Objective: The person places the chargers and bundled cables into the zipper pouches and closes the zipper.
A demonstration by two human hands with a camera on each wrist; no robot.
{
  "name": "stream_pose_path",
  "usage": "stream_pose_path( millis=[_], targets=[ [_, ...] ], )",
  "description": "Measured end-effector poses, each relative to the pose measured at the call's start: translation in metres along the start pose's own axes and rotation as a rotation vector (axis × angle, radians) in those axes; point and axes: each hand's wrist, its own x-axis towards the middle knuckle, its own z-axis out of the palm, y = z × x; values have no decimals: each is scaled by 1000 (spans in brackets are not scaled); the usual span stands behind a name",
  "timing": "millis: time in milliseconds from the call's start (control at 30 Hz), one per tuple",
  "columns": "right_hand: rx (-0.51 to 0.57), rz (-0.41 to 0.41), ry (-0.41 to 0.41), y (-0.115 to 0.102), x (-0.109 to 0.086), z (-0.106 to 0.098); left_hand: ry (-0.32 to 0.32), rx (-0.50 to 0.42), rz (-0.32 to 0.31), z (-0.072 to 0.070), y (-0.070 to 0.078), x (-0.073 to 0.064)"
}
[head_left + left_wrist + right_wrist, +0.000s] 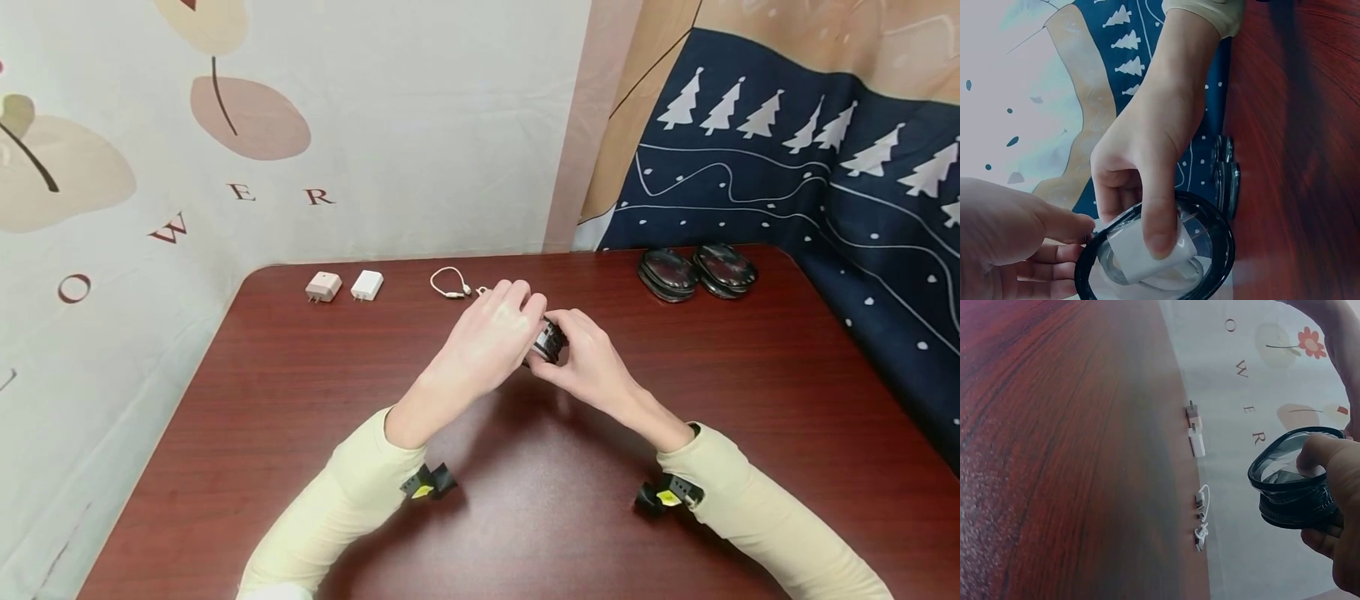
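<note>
A round see-through pouch [1225, 259] with black edging is held up off the table between both hands. Inside its clear face lie a white charger block [1125, 253] and a loop of pale cable [1194, 272]. My left hand [491, 333] pinches the black edge between thumb and fingers. From the other side my right hand [592, 358] grips the pouch, its thumb pressed over the clear face on the charger and its fingers beneath. In the head view the left hand covers much of the pouch.
Two plug adapters, one beige [324, 287] and one white [367, 285], stand along the table's back edge. A short white cable [450, 282] lies right of them, another partly behind my left hand. Two more black-edged round pouches [667, 275] sit at the back right. Printed cloths hang behind.
</note>
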Motion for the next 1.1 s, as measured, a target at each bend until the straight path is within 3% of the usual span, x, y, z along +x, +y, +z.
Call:
stream_pose_path(
  millis=[233, 600, 833, 1000, 1100],
  targets=[
    [-21, 17, -7, 1, -3, -1, -13, 30, -15, -8, 1, -2],
    [-27, 5, -3, 1, -3, -2, -78, -126, -189, -16, -2, -5],
    [-6, -20, -19, -2, -1, -5, -58, -235, -311, -18, -3, -6],
    [1, -30, -21, -4, -3, -8, -35, -298, -356, -23, -9, -7],
    [16, -37, -10, -5, -5, -9, -56, -326, -383, -26, -13, -7]
  ],
)
